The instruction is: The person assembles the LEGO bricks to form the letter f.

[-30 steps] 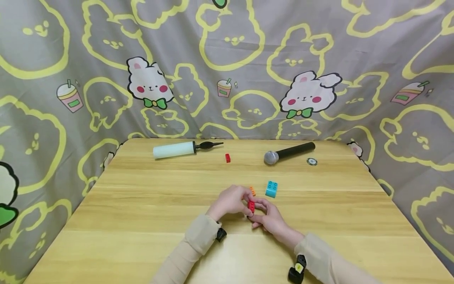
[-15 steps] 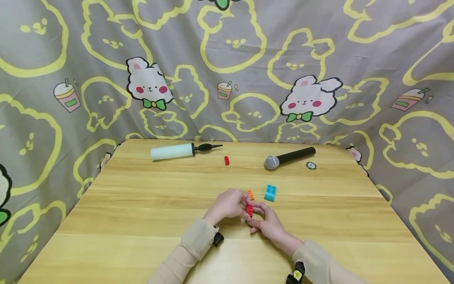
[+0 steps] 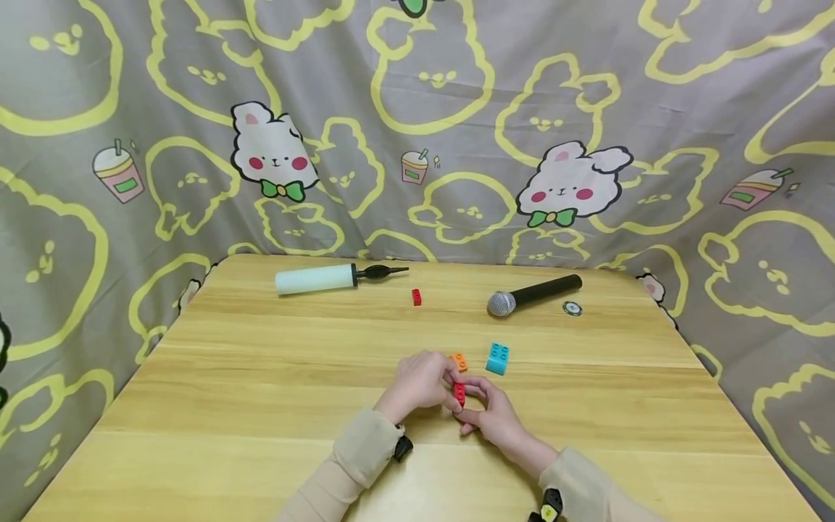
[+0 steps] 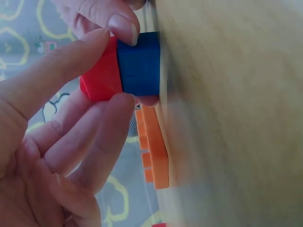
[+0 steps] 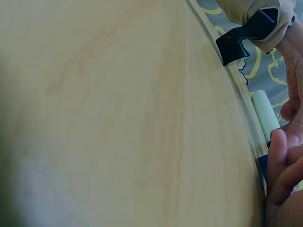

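A red toy brick (image 3: 459, 394) is pinched between the thumb and fingers of my left hand (image 3: 420, 382). It sits on top of a dark blue brick (image 4: 139, 66), their faces meeting along a seam in the left wrist view. My right hand (image 3: 499, 417) holds the blue brick from the other side, its thumb lying near the seam. The blue brick's lower side is right at the tabletop. Just beyond the fingers lies an orange brick (image 3: 459, 362), studs up. In the right wrist view, fingers hide most of the blue brick (image 5: 263, 165).
A turquoise brick (image 3: 498, 358) stands behind my right hand. Farther back on the wooden table (image 3: 228, 384) lie a pale hand pump (image 3: 316, 279), a small red brick (image 3: 416, 297), a microphone (image 3: 535, 294) and a round chip (image 3: 572, 309). A patterned curtain (image 3: 365, 94) hangs behind.
The head view has shifted slightly. Both hands stay together on the red and blue bricks, and slightly more of the orange brick shows beyond the left fingers.
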### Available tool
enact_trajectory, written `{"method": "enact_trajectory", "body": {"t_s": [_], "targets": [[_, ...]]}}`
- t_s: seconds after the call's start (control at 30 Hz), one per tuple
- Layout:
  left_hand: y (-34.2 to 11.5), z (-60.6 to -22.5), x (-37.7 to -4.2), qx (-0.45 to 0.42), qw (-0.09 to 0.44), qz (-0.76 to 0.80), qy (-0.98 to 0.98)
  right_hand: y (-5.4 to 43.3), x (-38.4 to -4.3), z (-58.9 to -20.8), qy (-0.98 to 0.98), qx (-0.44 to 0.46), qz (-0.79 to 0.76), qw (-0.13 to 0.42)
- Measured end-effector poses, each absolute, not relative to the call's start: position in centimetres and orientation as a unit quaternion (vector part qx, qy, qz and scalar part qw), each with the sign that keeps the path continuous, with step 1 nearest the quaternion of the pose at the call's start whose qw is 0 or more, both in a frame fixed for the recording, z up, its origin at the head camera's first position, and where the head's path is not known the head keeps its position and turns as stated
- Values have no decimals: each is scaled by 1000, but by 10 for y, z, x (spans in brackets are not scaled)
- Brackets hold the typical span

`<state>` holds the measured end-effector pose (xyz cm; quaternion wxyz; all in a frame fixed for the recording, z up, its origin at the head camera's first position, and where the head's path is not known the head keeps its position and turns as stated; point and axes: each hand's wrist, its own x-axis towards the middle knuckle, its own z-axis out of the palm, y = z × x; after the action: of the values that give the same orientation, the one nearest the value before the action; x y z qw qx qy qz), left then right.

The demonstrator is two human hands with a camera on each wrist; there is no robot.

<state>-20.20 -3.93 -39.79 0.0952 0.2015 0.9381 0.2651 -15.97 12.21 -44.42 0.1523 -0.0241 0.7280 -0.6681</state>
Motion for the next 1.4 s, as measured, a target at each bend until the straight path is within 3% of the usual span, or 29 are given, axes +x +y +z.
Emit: {"method": "enact_trajectory", "body": {"t_s": [0.17, 0.4, 0.8, 1.13, 1.4], "targets": [[-41, -396, -199, 197, 85, 245, 945, 120, -159, -443, 731, -28, -665, 150], [-41, -389, -202, 258, 47, 166, 951, 117, -157, -444, 733, -11, -666, 138], [-74, -403, -234, 182, 77, 268, 943, 115, -157, -444, 738, 6, -663, 127], [-71, -412, -243, 159, 122, 278, 939, 115, -158, -443, 742, 8, -659, 127], [-66, -415, -243, 150, 105, 257, 949, 114, -159, -443, 738, 9, -661, 135]]}}
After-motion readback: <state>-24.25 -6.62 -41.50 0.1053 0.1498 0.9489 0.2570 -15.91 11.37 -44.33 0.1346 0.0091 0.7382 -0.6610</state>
